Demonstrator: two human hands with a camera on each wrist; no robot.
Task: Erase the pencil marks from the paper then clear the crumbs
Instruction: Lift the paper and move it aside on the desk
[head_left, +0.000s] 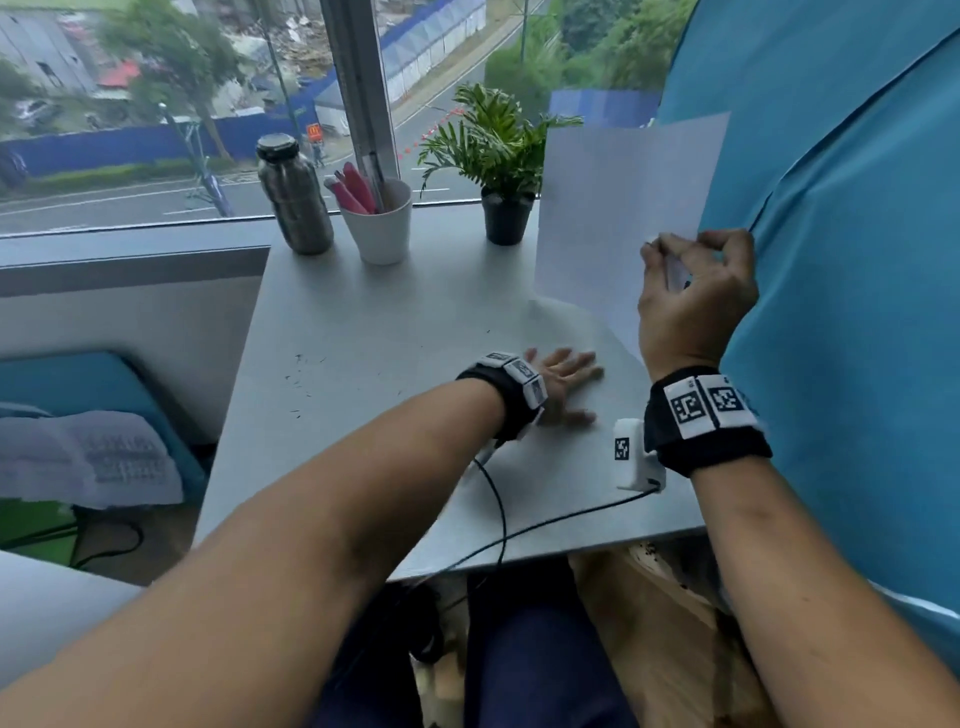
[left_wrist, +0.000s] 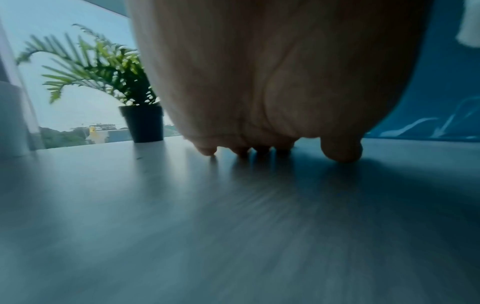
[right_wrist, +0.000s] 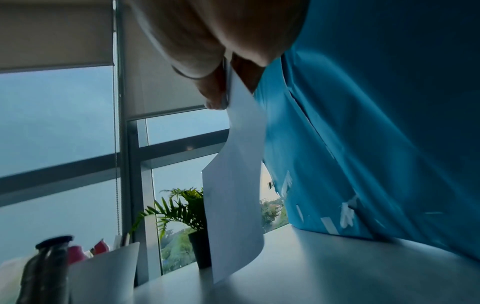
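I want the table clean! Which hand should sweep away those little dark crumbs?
Left, probably. The left hand lies flat and free on the table, nearer the crumbs. The right hand is busy holding the paper up.

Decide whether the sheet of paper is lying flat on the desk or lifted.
Lifted. The right hand pinches the sheet of paper, which stands nearly upright above the desk.

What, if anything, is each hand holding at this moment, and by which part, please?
The right hand pinches the paper at its near edge, lifted off the table. The left hand holds nothing, flat on the table.
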